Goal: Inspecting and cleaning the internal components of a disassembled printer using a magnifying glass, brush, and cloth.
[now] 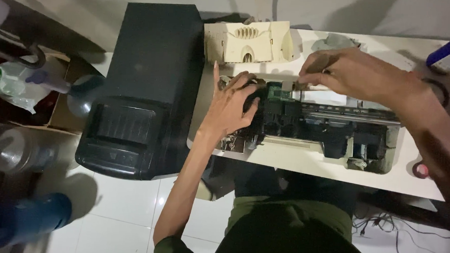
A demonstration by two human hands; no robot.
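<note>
On the white table (pixel 304 171), both hands grip the opened printer (pixel 316 128)

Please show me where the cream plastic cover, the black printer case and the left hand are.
cream plastic cover (pixel 249 41), head view, front face.
black printer case (pixel 152 62), head view, top panel.
left hand (pixel 232 106), head view, back of hand.

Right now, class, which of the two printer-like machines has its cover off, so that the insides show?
The machine on the white table, the opened printer under both hands. Its rail and black parts lie bare; the black printer beside the table is closed.
</note>
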